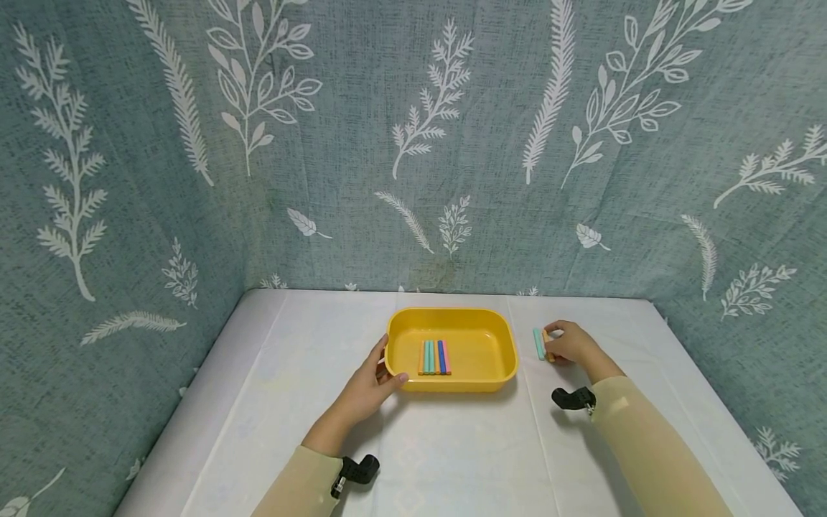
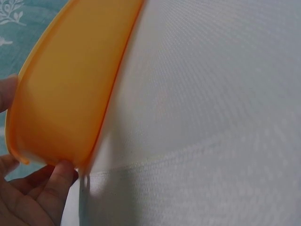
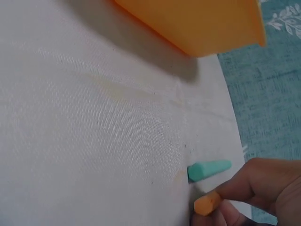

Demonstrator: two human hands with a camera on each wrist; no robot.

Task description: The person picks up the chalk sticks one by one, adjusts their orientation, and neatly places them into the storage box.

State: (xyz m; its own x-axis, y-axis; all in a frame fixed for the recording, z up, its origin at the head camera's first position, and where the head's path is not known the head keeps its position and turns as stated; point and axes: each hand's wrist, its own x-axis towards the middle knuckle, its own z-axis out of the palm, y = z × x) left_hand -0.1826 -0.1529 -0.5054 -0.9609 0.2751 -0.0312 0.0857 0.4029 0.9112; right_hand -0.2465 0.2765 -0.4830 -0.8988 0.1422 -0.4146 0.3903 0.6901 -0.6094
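Observation:
A yellow plastic tray point(image 1: 478, 385) stands on the white-covered table. Inside it, toward the left, several chalk sticks point(image 1: 431, 357) in orange, mint green, blue and pink lie side by side. My left hand point(image 1: 368, 388) grips the tray's left end, its thumb at the near corner and the fingers on the outer wall. To the right of the tray, my right hand point(image 1: 571, 346) pinches an orange chalk stick point(image 3: 207, 204) between thumb and fingers. A mint green chalk stick point(image 3: 210, 170) lies on the table just left of that hand.
The white tablecloth point(image 1: 452, 452) covers the table, with folds running along it. Teal fabric point(image 1: 362, 143) with white leaf prints hangs behind and at both sides. A black wrist camera point(image 1: 573, 398) sits on the right wrist, another black wrist camera point(image 1: 360, 469) on the left.

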